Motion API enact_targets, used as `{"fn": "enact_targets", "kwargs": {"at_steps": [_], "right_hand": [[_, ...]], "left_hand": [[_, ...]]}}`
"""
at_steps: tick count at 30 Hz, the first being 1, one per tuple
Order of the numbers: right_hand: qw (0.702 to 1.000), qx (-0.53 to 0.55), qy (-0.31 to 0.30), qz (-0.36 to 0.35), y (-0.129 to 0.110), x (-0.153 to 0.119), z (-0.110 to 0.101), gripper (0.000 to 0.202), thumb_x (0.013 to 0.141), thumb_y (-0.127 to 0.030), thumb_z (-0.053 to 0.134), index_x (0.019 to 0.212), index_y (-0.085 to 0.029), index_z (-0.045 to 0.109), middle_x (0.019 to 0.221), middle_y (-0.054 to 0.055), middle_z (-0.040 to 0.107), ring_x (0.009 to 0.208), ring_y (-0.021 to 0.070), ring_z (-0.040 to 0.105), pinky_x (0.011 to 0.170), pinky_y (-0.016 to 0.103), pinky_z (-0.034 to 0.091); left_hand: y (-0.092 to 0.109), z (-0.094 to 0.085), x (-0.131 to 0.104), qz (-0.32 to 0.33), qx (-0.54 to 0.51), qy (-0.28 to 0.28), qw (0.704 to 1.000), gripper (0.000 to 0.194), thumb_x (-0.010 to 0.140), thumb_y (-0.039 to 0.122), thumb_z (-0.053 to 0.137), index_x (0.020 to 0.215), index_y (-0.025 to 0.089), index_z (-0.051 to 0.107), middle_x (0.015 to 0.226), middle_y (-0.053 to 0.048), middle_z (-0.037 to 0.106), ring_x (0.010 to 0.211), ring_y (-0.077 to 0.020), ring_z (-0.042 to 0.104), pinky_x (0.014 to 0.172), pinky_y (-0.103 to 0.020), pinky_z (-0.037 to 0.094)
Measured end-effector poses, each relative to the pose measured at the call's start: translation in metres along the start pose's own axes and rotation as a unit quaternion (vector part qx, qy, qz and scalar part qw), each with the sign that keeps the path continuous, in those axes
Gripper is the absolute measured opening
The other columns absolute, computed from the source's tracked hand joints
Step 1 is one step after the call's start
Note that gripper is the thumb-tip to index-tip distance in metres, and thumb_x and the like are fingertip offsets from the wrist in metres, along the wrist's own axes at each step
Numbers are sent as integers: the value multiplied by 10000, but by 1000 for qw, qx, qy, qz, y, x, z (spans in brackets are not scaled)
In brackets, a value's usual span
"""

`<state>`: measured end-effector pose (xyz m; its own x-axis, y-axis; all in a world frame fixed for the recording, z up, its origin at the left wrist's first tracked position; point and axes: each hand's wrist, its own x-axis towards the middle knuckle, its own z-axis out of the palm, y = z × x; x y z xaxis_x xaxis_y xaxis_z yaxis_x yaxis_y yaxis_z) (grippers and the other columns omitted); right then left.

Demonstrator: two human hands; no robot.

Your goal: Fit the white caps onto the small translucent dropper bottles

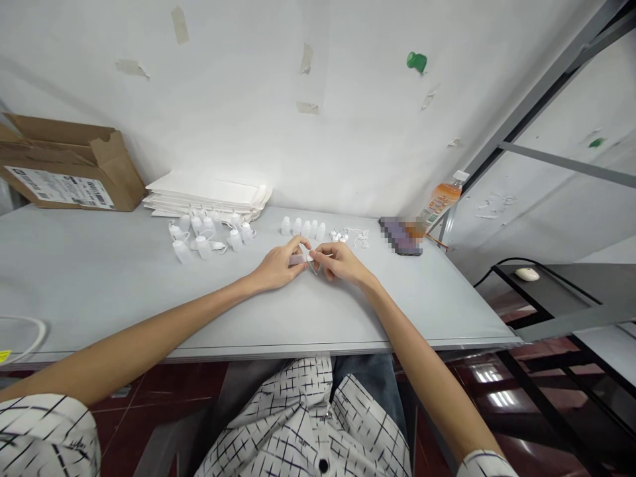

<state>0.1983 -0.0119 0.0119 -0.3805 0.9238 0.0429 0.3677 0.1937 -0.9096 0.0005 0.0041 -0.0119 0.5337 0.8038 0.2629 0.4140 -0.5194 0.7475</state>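
Near the middle of the grey table, my left hand (279, 266) is closed around a small translucent plastic bottle (297, 260), which lies sideways with its top toward the right. My right hand (342, 261) pinches the white cap (309, 257) at the bottle's top, and a thin white strap loops down below it. Just beyond my hands stands a short row of uncapped small bottles (307, 229). Several white caps with straps (358, 236) lie to the right of that row. On the left is a cluster of capped bottles (203, 228), some upright and one lying down.
A stack of white paper sheets (199, 192) lies at the back left, beside an open cardboard box (74, 165). At the right rear are a blurred phone (400, 237) and an orange drink bottle (442, 199). A white cable (37, 338) curves over the table's left edge.
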Motion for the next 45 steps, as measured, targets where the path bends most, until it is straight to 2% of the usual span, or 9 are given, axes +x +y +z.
{"fn": "enact_targets", "kwargs": {"at_steps": [6,12,15,19,23,26,32,38,45], "right_hand": [[1000,12,-17,0,5,4,4,466,907,-556,527,658,-162,513,615,-5,577,394,61,466,432,219,343],[1000,13,17,-19,-1,1,5,383,857,-540,610,792,-164,572,655,-13,583,421,76,493,433,221,354],[999,17,18,-29,-3,0,6,381,792,-528,690,846,-165,587,659,-20,578,448,85,499,436,221,351],[999,8,17,-38,1,1,9,413,808,-569,657,758,-169,564,585,-25,553,445,92,477,457,237,353],[999,-27,28,-28,7,5,13,548,907,-626,482,589,-179,488,466,-34,458,425,90,437,503,253,363],[999,-12,34,-12,8,6,13,581,935,-640,402,590,-179,482,480,-28,464,420,94,451,497,257,364],[999,5,18,-37,3,2,9,367,849,-532,631,787,-180,546,568,-49,514,430,90,475,469,238,360],[999,6,41,-31,12,7,8,457,900,-618,504,720,-198,484,557,-38,488,438,103,490,452,241,355],[997,1,74,-12,19,12,5,586,869,-731,433,621,-200,455,520,-31,395,448,99,367,432,258,287]], "left_hand": [[0,0,0,-2,7,-5,1000,257,836,305,566,1068,240,476,814,22,608,693,-163,561,697,-284,429],[-2,0,1,12,-10,6,1000,178,840,292,563,992,234,490,964,-21,670,949,-218,640,821,-330,458],[-3,0,1,15,-9,12,1000,151,856,322,554,955,221,503,920,-21,668,868,-206,640,778,-324,465],[-2,1,1,15,-17,23,999,164,847,330,572,947,212,515,917,-30,671,881,-215,644,796,-340,476],[0,1,1,13,-33,18,999,196,824,321,594,961,208,510,994,-50,673,995,-238,643,863,-361,481],[1,0,1,2,-24,17,1000,218,814,351,601,955,207,516,970,-45,662,953,-233,639,844,-363,489],[1,0,2,14,-33,29,999,200,810,341,596,940,204,531,900,-25,652,855,-202,623,775,-330,487],[3,0,1,-15,-34,45,998,369,818,394,622,1119,186,575,926,-23,670,568,-110,533,602,-269,449],[-2,4,3,1,-43,61,997,407,859,438,558,1124,151,676,1166,-109,690,841,-201,639,651,-293,501]]}}
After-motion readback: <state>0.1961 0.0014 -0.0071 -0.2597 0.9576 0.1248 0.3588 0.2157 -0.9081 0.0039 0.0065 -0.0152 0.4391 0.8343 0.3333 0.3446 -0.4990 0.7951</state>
